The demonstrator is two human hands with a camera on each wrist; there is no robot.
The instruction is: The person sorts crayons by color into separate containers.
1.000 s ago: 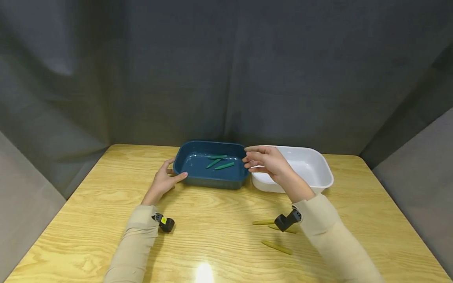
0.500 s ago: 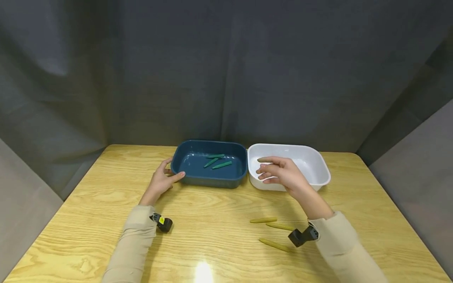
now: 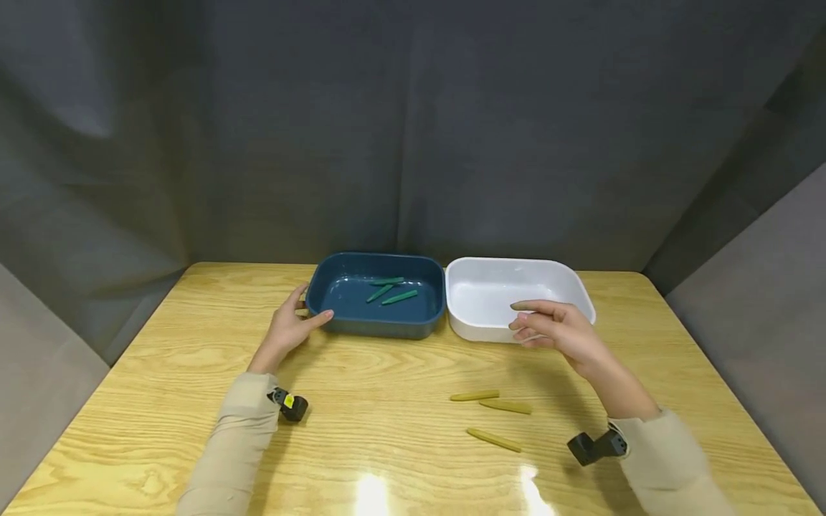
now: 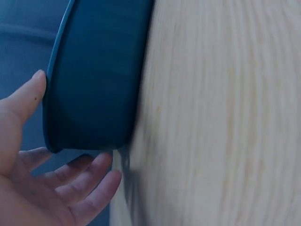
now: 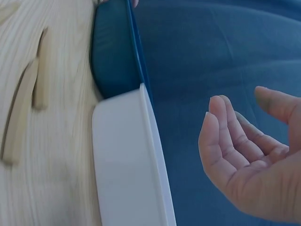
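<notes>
Fingers of our left hand (image 3: pixel 288 330) lay spread against the blue tub (image 3: pixel 376 295) at 11 o'clock on the worktop (image 3: pixel 387 430); our right hand (image 3: pixel 560 332), relaxed and empty, hovered before the white tub (image 3: pixel 516 295).

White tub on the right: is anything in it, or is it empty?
Empty: the white tub shows only bare floor in the head view, while three yellow sticks lie on the table.
</notes>
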